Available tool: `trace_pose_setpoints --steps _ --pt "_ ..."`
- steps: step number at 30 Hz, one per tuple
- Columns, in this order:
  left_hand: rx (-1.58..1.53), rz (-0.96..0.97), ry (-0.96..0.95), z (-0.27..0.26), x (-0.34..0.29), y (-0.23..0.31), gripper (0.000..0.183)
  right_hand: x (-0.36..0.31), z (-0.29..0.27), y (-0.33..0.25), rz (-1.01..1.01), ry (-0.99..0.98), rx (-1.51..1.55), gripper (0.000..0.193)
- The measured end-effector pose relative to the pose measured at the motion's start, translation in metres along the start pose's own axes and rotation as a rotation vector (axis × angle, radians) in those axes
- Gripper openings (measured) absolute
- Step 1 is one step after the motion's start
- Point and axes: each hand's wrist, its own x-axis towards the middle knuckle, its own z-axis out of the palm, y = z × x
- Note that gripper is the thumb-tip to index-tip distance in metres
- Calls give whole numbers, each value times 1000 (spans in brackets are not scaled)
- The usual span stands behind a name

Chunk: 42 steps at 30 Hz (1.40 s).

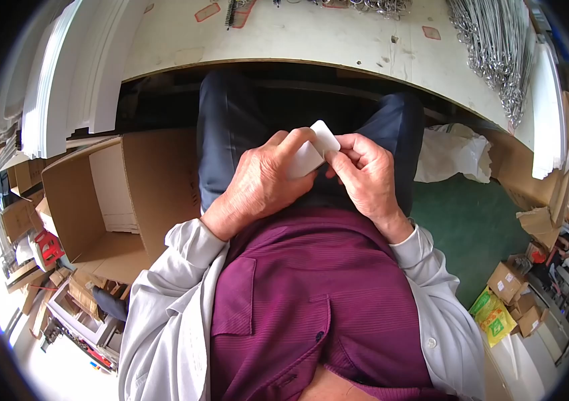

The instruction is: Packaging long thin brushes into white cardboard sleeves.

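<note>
Above my lap, my left hand [268,170] is closed around a small stack of white cards [304,160] with rounded corners. One white card [325,139] sticks up at an angle from the stack. The thumb and fingers of my right hand [366,170] pinch near the lower right edge of that tilted card. Both hands are close together, nearly meeting at the cards. What is printed on the cards, if anything, cannot be made out.
A pale worktable [284,40] lies ahead, with a bundle of metal wire pieces [498,57] at its right. White panels [74,73] stand at the left. An open cardboard box [157,194] is beside my left leg, and a crumpled white sack [455,154] beyond my right.
</note>
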Motion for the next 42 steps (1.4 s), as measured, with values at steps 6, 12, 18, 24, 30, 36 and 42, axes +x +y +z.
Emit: trace_pose_setpoints --steps 6,12,18,24,30,36,42 --pt "30 16 39 7 -2 -3 57 1 7 8 -207 62 -211 13" --pt "-37 70 105 8 -5 -2 59 -1 2 -3 -66 30 -186 17" --pt "2 -88 93 10 -9 -4 70 3 15 0 -226 9 -217 15" --pt "88 4 158 16 -11 -8 60 3 16 10 -57 18 -36 13" --pt "88 20 215 18 -8 -8 56 9 17 11 51 -6 22 10" --pt "96 6 194 21 -9 -6 55 7 11 9 144 59 120 13" --pt "95 83 218 22 -8 -11 52 9 11 10 142 55 127 16"
